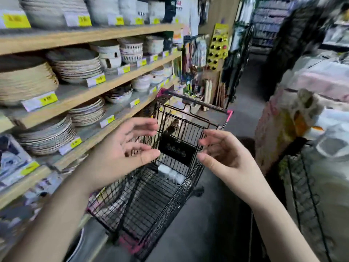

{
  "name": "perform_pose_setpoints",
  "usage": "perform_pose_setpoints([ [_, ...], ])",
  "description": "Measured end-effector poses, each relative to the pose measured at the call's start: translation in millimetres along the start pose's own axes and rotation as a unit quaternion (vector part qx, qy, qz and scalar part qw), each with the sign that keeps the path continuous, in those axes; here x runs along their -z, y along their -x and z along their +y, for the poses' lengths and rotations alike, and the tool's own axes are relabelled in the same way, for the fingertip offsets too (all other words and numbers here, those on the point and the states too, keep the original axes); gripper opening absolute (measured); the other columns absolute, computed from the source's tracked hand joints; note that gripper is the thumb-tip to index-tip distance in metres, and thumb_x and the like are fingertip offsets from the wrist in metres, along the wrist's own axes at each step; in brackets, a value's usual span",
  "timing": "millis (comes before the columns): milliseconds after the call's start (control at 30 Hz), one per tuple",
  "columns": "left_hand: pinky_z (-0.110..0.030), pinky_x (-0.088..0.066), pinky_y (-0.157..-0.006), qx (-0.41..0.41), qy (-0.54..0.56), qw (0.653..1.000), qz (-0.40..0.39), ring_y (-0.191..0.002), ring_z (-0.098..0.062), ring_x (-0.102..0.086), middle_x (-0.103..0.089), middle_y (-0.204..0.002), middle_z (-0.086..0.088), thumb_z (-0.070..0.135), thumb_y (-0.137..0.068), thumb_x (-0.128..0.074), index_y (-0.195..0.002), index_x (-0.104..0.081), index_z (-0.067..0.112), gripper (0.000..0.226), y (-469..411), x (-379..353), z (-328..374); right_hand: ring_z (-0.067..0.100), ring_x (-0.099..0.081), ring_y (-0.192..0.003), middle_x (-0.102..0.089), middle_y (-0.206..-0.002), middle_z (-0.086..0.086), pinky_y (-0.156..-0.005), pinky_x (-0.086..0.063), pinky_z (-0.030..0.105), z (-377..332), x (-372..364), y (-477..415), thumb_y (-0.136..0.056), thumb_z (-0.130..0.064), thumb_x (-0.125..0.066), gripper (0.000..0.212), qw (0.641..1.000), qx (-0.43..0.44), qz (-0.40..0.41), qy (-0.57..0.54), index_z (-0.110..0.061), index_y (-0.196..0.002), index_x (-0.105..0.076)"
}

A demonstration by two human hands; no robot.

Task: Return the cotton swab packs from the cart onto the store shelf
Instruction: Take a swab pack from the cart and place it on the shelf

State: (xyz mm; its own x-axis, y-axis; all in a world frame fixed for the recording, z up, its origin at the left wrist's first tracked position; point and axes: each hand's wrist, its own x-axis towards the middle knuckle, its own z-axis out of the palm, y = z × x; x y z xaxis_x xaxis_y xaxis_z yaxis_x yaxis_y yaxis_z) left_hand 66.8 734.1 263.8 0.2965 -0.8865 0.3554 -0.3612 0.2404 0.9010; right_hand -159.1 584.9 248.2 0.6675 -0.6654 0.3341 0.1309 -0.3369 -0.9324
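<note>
A small black wire cart [145, 203] with pink handle ends stands in the aisle beside the wooden store shelf [105, 87]. On its floor, at the far end, lie a few white packs, probably the cotton swab packs [171, 173], blurred. My left hand [120, 152] and my right hand [222, 154] hover above the cart, palms facing each other, fingers apart, holding nothing. Between them hangs the cart's black sign plate [176, 149].
The shelf on the left carries stacks of woven mats, baskets and bowls with yellow price tags. A display of packaged goods [302, 120] and a black wire rack [309, 195] crowd the right. The aisle floor [243, 95] runs on past the cart.
</note>
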Motion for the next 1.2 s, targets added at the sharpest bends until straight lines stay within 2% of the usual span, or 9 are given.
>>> perform_pose_setpoints([
  [133,-0.036,-0.052,-0.102,0.042,-0.023,0.999,-0.001,-0.129,-0.013,-0.057,-0.062,-0.136,0.005,0.032,-0.073,-0.079,-0.132,-0.055,0.032,0.064,-26,-18,-24,0.015,-0.07,-0.094,-0.071,-0.117,0.005,-0.083,-0.056,0.027,31,22,-25,-0.079,-0.024,-0.079,0.05,0.999,-0.025,-0.015,-0.015,-0.024,-0.126,-0.063],
  [333,-0.04,-0.05,-0.105,0.089,-0.057,0.994,-0.017,-0.13,-0.011,-0.056,-0.059,-0.138,0.012,0.036,-0.077,-0.08,-0.137,-0.051,0.035,0.068,-76,-19,-70,0.022,-0.07,-0.099,-0.07,-0.118,0.0,-0.085,-0.06,0.038,83,37,-75,-0.08,-0.028,-0.08,0.052,0.997,-0.056,-0.045,0.006,-0.029,-0.128,-0.062],
  [433,-0.031,-0.051,-0.105,0.1,-0.066,0.993,-0.024,-0.133,-0.008,-0.053,-0.057,-0.139,0.015,0.03,-0.077,-0.08,-0.138,-0.05,0.031,0.068,-103,-15,-105,0.027,-0.069,-0.099,-0.07,-0.117,0.001,-0.087,-0.061,0.043,116,35,-106,-0.08,-0.026,-0.081,0.051,0.996,-0.075,-0.057,0.008,-0.03,-0.128,-0.063],
  [567,-0.014,-0.048,-0.101,0.148,-0.07,0.986,-0.027,-0.125,0.005,-0.055,-0.054,-0.134,0.033,0.039,-0.07,-0.079,-0.132,-0.049,0.044,0.069,-141,-2,-151,0.022,-0.07,-0.098,-0.069,-0.119,0.0,-0.085,-0.061,0.047,158,30,-155,-0.081,-0.027,-0.081,0.051,0.992,-0.109,-0.069,0.019,-0.032,-0.128,-0.062],
  [733,-0.043,-0.047,-0.109,0.221,-0.087,0.971,-0.042,-0.128,-0.006,-0.056,-0.05,-0.143,0.025,0.056,-0.064,-0.083,-0.131,-0.047,0.056,0.077,-182,3,-225,0.021,-0.07,-0.1,-0.069,-0.121,-0.004,-0.085,-0.06,0.051,217,31,-202,-0.085,-0.023,-0.081,0.049,0.983,-0.157,-0.092,0.029,-0.038,-0.127,-0.061],
  [800,-0.046,-0.046,-0.109,0.254,-0.099,0.961,-0.05,-0.128,-0.006,-0.055,-0.048,-0.143,0.026,0.055,-0.062,-0.084,-0.13,-0.045,0.061,0.078,-196,-1,-248,0.02,-0.07,-0.1,-0.068,-0.122,-0.004,-0.083,-0.06,0.055,240,33,-216,-0.085,-0.021,-0.081,0.051,0.979,-0.173,-0.106,0.032,-0.038,-0.128,-0.061],
  [933,-0.041,-0.046,-0.11,0.3,-0.12,0.944,-0.061,-0.124,0.003,-0.053,-0.045,-0.142,0.03,0.039,-0.069,-0.087,-0.131,-0.043,0.062,0.079,-215,-13,-299,0.019,-0.069,-0.103,-0.067,-0.124,-0.007,-0.088,-0.059,0.05,295,35,-241,-0.084,-0.026,-0.082,0.053,0.972,-0.184,-0.136,0.057,-0.039,-0.13,-0.059],
  [1000,-0.039,-0.046,-0.109,0.315,-0.136,0.937,-0.063,-0.124,0.005,-0.052,-0.044,-0.142,0.031,0.039,-0.069,-0.087,-0.132,-0.042,0.062,0.081,-220,-20,-336,0.016,-0.069,-0.103,-0.067,-0.121,-0.009,-0.092,-0.058,0.046,330,33,-249,-0.084,-0.024,-0.083,0.053,0.967,-0.195,-0.151,0.057,-0.039,-0.13,-0.059],
  [1200,-0.027,-0.039,-0.108,0.368,-0.174,0.909,-0.093,-0.132,-0.007,-0.045,-0.033,-0.152,0.024,0.031,-0.072,-0.086,-0.143,-0.038,0.048,0.087,-218,-43,-464,0.013,-0.067,-0.105,-0.066,-0.119,-0.014,-0.09,-0.057,0.041,418,21,-256,-0.082,-0.03,-0.083,0.053,0.954,-0.207,-0.19,0.1,-0.039,-0.128,-0.058],
])
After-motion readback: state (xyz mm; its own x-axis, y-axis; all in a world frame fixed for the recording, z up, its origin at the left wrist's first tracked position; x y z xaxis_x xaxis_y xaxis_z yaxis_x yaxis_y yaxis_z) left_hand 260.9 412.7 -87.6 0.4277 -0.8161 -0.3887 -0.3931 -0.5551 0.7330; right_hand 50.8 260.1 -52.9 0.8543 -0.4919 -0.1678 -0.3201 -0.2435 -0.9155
